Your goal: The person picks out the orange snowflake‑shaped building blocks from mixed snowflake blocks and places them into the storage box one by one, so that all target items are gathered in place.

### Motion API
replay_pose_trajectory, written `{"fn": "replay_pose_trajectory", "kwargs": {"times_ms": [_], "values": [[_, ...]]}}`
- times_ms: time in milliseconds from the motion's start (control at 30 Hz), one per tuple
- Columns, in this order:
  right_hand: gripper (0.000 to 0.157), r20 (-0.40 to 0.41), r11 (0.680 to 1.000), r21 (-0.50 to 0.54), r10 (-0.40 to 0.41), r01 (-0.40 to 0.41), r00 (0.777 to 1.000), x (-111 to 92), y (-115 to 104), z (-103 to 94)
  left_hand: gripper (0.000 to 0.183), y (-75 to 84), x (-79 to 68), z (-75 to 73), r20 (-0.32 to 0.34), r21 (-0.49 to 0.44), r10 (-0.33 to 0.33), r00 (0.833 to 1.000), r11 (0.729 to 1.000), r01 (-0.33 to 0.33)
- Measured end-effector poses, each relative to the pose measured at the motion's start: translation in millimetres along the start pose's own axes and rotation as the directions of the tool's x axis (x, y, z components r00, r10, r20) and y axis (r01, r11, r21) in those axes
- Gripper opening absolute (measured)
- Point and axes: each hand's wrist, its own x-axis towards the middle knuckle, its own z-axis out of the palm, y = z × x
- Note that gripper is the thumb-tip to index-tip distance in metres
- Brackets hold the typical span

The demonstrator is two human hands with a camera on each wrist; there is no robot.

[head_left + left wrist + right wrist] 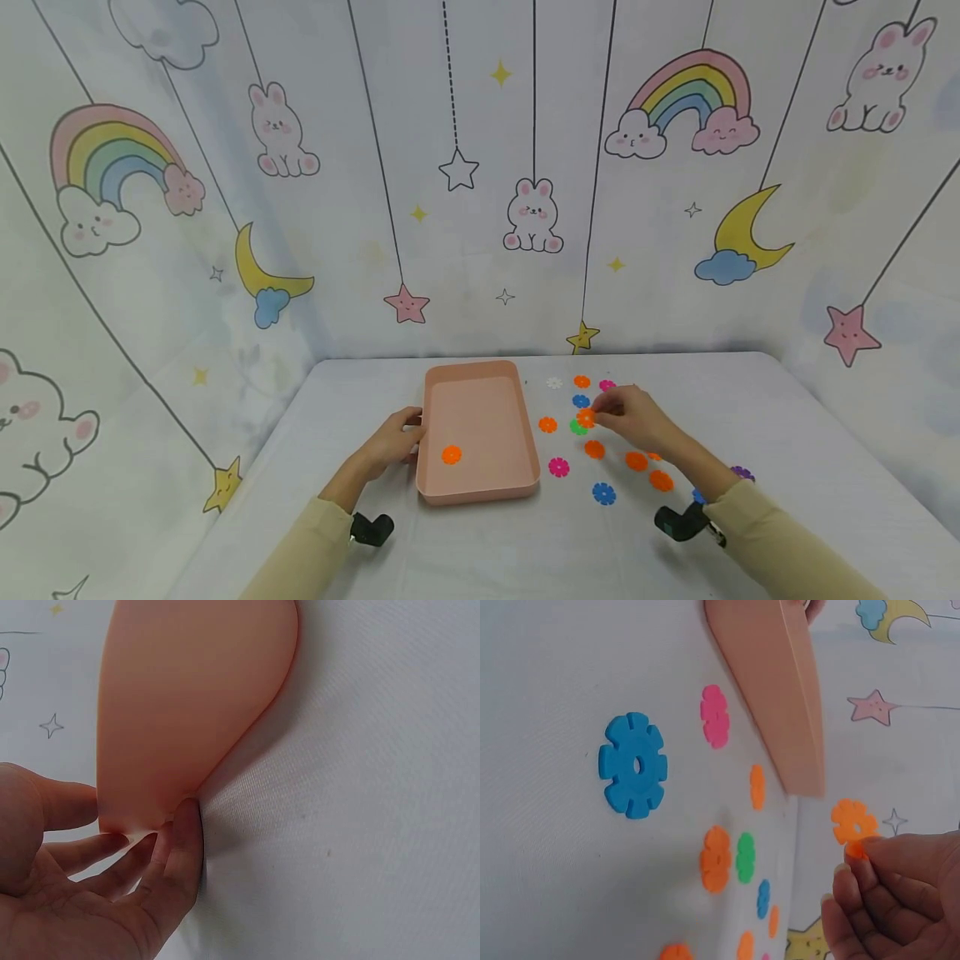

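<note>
Peach tray: A shallow, rectangular peach tray with rounded corners (480, 408) rests on a white-covered desk (495, 554), one flat orange flower-shaped disc with notched edges (452, 455) lying inside, toward its near left part.
Left hand: At the tray's left side, the left hand (392, 439) grips the edge, thumb against the rim and fingers at the outer wall.
Right hand: To the right of the tray, the right hand (636, 418) pinches a bright orange flower-shaped disc with a centre hole (851, 817) between thumb and forefinger, holding it above the desk.
Loose discs, near the tray: Just beside its right wall lie a second orange disc (548, 425) and a hot-pink notched disc (558, 467); a green flower-shaped disc (576, 427) sits a little farther right, partly hidden below the held piece.
Loose discs, farther out: Beyond the tray's far right corner are a white disc (554, 382) and a third orange disc (582, 382); a large-looking blue notched disc (603, 493) lies off its near right corner, and a purple disc (742, 473) rests well apart to its right.
Backdrop: Behind the tray hangs a white printed sheet (480, 250) with rainbows, rabbits, moons and stars.
Wrists: Beige sleeves (303, 546) and black wrist-worn devices (372, 529) flank the tray's near end.
</note>
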Motion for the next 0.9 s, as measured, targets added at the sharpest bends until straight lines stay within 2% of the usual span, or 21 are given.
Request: {"fn": "replay_pose_trajectory", "kwargs": {"times_ms": [367,900], "values": [[0.010,0.016,1.000,0.021,-0.013,0.013,1.000,6,-10,10.8,0.050,-0.5,-1.4,0.7,-0.001,0.007,0.002,1.000,1.000,-0.002],[0.011,0.043,0.999,0.022,-0.041,0.040,0.998,12,-21,23.7,0.051,0.5,-0.7,0.9,0.001,-0.004,-0.010,1.000,1.000,0.010]]}}
